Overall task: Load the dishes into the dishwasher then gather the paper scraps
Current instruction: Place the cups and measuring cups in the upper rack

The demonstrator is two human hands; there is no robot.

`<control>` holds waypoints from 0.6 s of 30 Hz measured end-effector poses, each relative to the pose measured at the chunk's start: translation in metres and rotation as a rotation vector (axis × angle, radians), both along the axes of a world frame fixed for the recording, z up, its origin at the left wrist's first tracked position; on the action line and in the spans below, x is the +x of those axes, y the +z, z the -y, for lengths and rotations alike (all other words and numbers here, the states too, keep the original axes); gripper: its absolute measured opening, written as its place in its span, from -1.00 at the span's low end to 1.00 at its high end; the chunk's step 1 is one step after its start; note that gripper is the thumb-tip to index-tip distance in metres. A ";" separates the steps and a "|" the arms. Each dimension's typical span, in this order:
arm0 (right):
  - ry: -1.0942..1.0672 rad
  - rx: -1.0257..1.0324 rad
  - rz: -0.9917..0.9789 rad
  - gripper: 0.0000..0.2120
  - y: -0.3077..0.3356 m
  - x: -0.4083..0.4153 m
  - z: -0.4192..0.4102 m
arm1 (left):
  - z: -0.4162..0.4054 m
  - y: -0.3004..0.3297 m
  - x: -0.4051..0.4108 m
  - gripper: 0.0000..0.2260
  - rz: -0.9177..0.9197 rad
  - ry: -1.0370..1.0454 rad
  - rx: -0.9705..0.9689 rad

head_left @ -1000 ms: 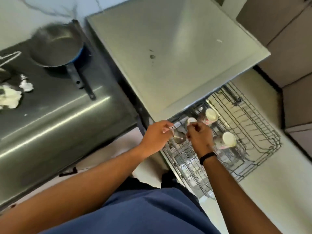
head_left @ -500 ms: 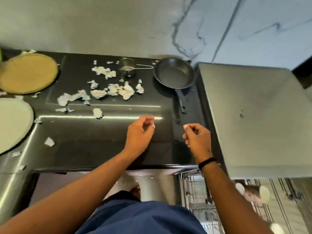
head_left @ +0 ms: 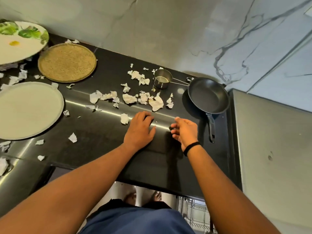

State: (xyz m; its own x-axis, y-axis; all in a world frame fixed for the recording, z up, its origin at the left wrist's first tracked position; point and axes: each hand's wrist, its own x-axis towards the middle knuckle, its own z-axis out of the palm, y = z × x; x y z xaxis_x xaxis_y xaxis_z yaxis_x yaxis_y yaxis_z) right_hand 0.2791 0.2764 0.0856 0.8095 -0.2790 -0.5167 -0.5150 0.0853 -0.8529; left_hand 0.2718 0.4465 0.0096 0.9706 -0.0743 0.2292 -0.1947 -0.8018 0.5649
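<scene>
1. Two hands are out over the black countertop (head_left: pixel 101 142). The left hand (head_left: pixel 139 130) lies palm down on it with fingers loosely extended, holding nothing; its fingertips sit just beside one crumpled paper scrap (head_left: pixel 124 118).
2. The right hand (head_left: pixel 184 131), a black band at its wrist, hovers side-on with fingers relaxed and slightly curled, holding nothing.
3. Beyond the left hand, the paper scraps (head_left: pixel 143 97) lie scattered: white, torn, crinkled pieces, thickest in a cluster past the fingertips, thinner toward the counter's left edge.
4. Behind that cluster stands a small shiny steel measuring cup (head_left: pixel 162 79) with a wire handle; beside it, past the right hand, a round dark frying pan (head_left: pixel 208 95) with a blue handle.
5. Left of the scraps sit a round woven mat (head_left: pixel 67 62), a plain grey round plate (head_left: pixel 28 109), and a leaf-patterned plate (head_left: pixel 20 41).
6. Right of the pan is a matte grey raised surface (head_left: pixel 270 141); below the counter edge, a wire dishwasher rack (head_left: pixel 194 215) shows. The wall (head_left: pixel 185 31) is veined marble.
</scene>
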 end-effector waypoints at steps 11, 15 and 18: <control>-0.182 0.184 0.013 -0.81 0.012 0.115 -0.010 | 0.005 -0.004 0.008 -0.62 0.023 0.028 0.068; -0.258 0.139 -0.019 -0.77 0.005 0.151 -0.013 | 0.006 -0.005 0.008 -0.61 0.042 0.035 0.072; -0.322 0.121 -0.048 -0.75 0.001 0.167 -0.016 | 0.007 -0.006 0.008 -0.61 0.048 0.044 0.072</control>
